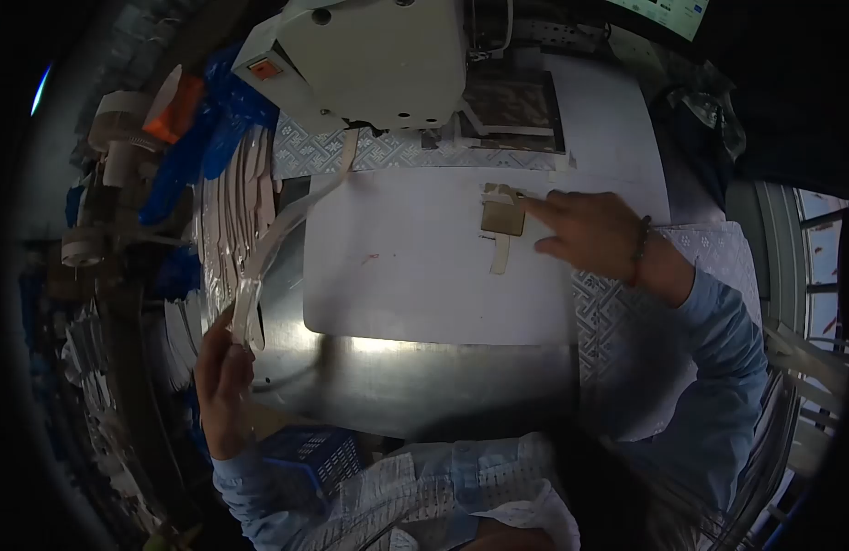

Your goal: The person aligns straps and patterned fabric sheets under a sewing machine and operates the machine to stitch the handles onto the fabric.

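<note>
My left hand (224, 381) is closed around a long pale strip (275, 231) at the left edge of the metal table. The strip runs up to the underside of a sewing machine-like head (378, 69). On the white board (397, 275) lies a small brownish square piece (503, 219), with a short pale tab (500, 255) below it. My right hand (585, 230) comes in from the right with index finger stretched out and thumb apart. Its index fingertip is at the upper right corner of the square piece; I cannot tell whether it presses on it.
Stacked pale strips (236, 197) lie left of the board, near a blue plastic bag (208, 133). A blue basket (319, 459) stands low near my body. Patterned fabric (645, 331) lies at right. A screen (668, 14) glows top right.
</note>
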Demonstrator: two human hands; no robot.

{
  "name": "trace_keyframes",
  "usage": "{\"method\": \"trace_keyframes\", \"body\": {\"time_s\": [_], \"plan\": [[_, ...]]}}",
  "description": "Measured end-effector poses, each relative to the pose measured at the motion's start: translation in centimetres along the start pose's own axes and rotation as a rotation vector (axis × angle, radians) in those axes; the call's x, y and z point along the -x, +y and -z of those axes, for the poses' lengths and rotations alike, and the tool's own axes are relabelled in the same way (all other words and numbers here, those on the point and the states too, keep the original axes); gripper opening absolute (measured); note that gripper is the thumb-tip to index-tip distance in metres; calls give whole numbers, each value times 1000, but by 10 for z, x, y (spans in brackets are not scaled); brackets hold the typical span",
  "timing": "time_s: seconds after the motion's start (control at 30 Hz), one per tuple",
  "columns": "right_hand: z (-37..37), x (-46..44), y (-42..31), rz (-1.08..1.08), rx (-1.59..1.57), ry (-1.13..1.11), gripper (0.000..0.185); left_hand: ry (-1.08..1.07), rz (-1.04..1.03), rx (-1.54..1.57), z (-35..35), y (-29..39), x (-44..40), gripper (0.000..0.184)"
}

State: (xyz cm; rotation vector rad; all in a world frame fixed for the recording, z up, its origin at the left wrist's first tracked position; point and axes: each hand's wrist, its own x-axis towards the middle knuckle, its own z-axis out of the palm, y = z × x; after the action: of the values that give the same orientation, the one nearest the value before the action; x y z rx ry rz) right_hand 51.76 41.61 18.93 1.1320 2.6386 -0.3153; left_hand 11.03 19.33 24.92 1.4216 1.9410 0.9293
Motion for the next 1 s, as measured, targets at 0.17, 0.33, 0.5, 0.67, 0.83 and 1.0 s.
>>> {"method": "trace_keyframes", "body": {"time_s": [0.17,0.33,0.5,0.67,0.83,1.0], "plan": [[7,-9,-111,720,-581,236,63,-213,-209,1026,-23,49,-28,59],[19,-10,-171,933,-940,-143,55,52,-356,1497,-66,71,-63,54],[18,26,-119,611,-1169,-358,38,130,-282,1423,-58,30,-44,57],[-7,31,-162,548,-752,208,51,55,-264,1580,-82,4,-26,59],[-11,9,-184,459,-1228,-230,30,186,-292,1599,-84,-7,-35,51],[11,34,-120,344,-1064,-248,25,251,-151,1340,-61,-24,-24,48]]}}
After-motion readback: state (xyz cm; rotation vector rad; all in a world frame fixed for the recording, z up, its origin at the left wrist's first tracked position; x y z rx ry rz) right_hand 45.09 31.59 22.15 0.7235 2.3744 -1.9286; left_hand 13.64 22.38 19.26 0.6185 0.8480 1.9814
